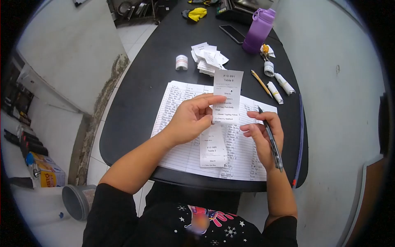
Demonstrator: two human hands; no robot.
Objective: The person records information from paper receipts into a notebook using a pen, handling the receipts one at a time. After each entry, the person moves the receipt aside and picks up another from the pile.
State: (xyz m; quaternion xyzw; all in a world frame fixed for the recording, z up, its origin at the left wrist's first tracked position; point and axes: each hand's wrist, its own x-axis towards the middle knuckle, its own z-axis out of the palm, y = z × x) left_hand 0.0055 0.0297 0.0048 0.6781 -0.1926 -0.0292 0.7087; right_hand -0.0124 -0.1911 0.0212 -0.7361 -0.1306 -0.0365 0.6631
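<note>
A printed receipt (228,88) marked Table 9 is held upright by its left edge in my left hand (195,117), with the index finger lying across its front. My right hand (265,138) has a dark pen (272,144) between its fingers, just right of the receipt. Beneath both hands lies an open lined notebook (175,107) filled with handwritten columns. Another receipt (213,153), marked Table 2, rests on the notebook's lower middle, near my left wrist.
On the black table (131,136) are a pile of receipts (207,57), a curled paper roll (181,62), a purple bottle (258,32), a phone (232,34), a brown pen (261,83), several rolled papers (284,83) and a yellow cloth (197,14). A grey bin (78,201) stands at lower left.
</note>
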